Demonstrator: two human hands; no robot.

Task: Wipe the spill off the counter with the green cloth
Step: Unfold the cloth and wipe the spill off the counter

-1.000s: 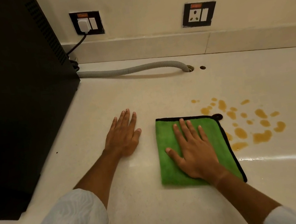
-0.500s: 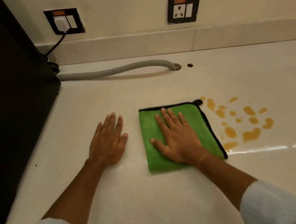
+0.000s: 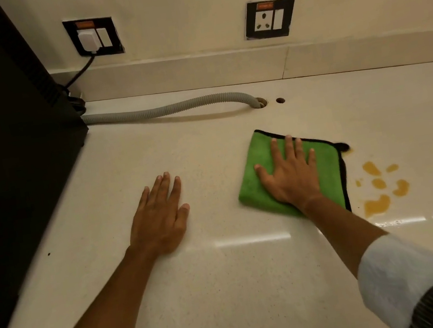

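A folded green cloth (image 3: 261, 173) with black edging lies flat on the cream counter (image 3: 229, 289). My right hand (image 3: 289, 173) presses down on it, palm flat and fingers spread. Just right of the cloth, several amber blots of spill (image 3: 379, 194) remain on the counter, and the cloth's right edge touches the spill area. My left hand (image 3: 161, 218) rests flat on the bare counter to the left of the cloth, holding nothing.
A tall black appliance (image 3: 9, 154) stands along the left. A grey corrugated hose (image 3: 172, 108) runs from it into a hole (image 3: 259, 102) in the counter, with a smaller hole (image 3: 280, 100) beside it. Two wall sockets (image 3: 269, 19) sit above the backsplash, the left socket (image 3: 91, 37) with a plug in.
My right hand has slid the cloth to the right over part of the spill, so fewer amber blots show. My left hand stays flat on the counter.
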